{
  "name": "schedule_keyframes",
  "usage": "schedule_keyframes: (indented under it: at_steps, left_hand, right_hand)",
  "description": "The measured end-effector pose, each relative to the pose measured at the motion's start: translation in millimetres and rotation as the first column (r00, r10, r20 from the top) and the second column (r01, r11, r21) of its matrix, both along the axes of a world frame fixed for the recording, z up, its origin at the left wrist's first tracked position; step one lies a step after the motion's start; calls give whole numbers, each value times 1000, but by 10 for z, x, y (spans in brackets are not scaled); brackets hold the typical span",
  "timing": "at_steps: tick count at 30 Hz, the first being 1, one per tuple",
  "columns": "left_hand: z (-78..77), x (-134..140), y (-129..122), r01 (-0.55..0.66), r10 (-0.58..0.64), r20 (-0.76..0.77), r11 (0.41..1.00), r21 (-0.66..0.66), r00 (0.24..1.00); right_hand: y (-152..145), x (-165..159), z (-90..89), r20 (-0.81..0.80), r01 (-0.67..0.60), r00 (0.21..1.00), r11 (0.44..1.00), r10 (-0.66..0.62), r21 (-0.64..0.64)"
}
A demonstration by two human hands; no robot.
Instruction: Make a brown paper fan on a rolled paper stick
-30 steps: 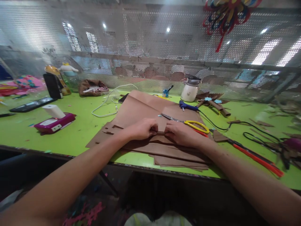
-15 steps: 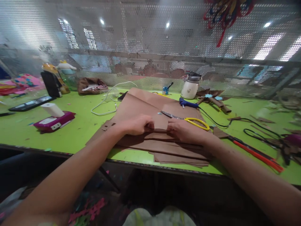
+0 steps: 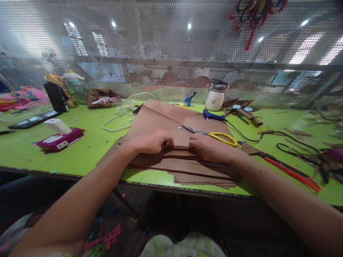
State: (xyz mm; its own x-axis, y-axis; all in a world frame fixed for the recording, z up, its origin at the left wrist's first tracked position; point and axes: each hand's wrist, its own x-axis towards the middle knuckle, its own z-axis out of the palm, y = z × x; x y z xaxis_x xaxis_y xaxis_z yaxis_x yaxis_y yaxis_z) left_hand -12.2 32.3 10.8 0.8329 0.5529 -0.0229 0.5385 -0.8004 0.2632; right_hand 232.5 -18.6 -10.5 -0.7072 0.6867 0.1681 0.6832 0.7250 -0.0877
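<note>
Loose sheets [image 3: 203, 179]: nearest you, by the front edge of the green table [image 3: 88, 153], layers slightly offset.
Brown paper [image 3: 160, 117]: in front of you, mid-table; large sheet lying flat behind your hands, with a narrow folded edge running between them.
Your left hand [image 3: 157, 141]: at the left part of that fold; fingers curled in, pinching it, knuckles up.
Your right hand [image 3: 205, 147]: at the right part, apart from the left; fingers bent and drawn together, pinching the fold. Thumb mostly hidden.
Cutter [image 3: 292, 173]: right of your right hand, red handle toward you.
Power strip [image 3: 61, 141]: purple, well left of your left hand, white adapter [image 3: 57, 126] on top.
Scissors [image 3: 221, 138]: on the sheet just beyond your right hand; yellow handle right, blades pointing left.
Glue gun [image 3: 213, 115]: blue, behind the scissors, black cord trailing right.
White cable [image 3: 118, 129]: looped left of the sheet.
Jug [image 3: 215, 99]: white, dark lid, upright behind the glue gun.
Mesh screen [image 3: 166, 46]: behind everything on the table.
</note>
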Motion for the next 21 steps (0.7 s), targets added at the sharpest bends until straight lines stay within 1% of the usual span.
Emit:
schedule_keyframes:
  at_steps: [5, 8, 11, 15, 19, 21]
  left_hand:
    - [3, -16, -3, 55, -54, -14, 998, 44, 998]
    - [16, -3, -45, 60, -59, -15, 997, 48, 998]
    - [34, 23, -95, 34, -34, -13, 997, 65, 999]
    - [47, 61, -127, -33, 34, -3, 995, 92, 999]
    - [43, 76, -112, -81, 78, 28, 990, 114, 997]
    - [59, 68, -99, -90, 86, 61, 993, 77, 994]
  right_hand:
    - [-136, -53, 108, -1, 21, 1000, 1000, -21, 2]
    - [-202, -85, 158, 14, 27, 1000, 999, -28, 25]
    - [-216, -108, 162, 33, 35, 999, 997, -37, 65]
    - [-151, -129, 104, 31, 71, 997, 992, -75, 104]
    - [-102, -141, 70, 60, 33, 997, 989, -42, 142]
    - [-110, -145, 85, 47, 22, 998, 984, -31, 176]
